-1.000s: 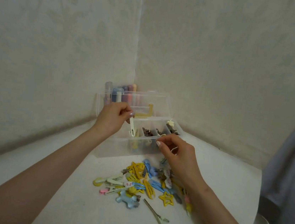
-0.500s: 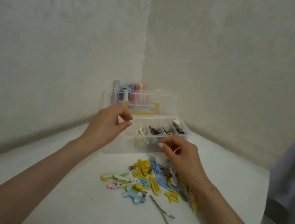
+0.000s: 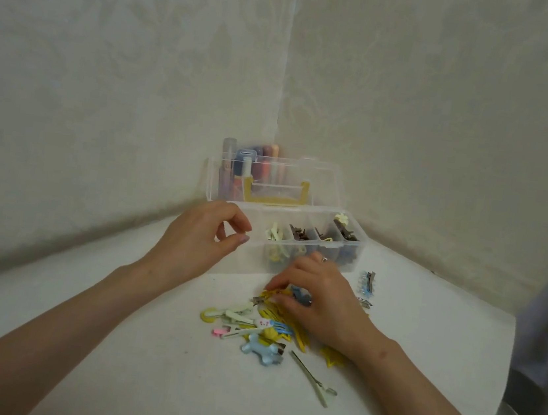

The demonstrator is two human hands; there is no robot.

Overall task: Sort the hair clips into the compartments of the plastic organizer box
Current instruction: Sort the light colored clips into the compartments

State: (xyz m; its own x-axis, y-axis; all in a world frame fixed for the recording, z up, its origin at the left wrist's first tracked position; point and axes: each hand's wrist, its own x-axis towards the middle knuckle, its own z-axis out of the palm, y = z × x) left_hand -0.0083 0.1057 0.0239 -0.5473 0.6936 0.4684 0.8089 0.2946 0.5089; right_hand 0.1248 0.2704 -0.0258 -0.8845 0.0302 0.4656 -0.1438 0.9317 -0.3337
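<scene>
We are partway: four compartments of the organizer box (image 3: 300,262) at frame centre are holding clips, our empty left hand (image 3: 200,236) is hovering loosely curled, our right hand (image 3: 319,302) is pinching into the pile of hair clips (image 3: 251,325) below

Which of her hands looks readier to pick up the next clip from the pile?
Probably the right hand: its fingers already rest on the pile of clips. The left hand hangs empty, off the pile, by the clear box.
</scene>
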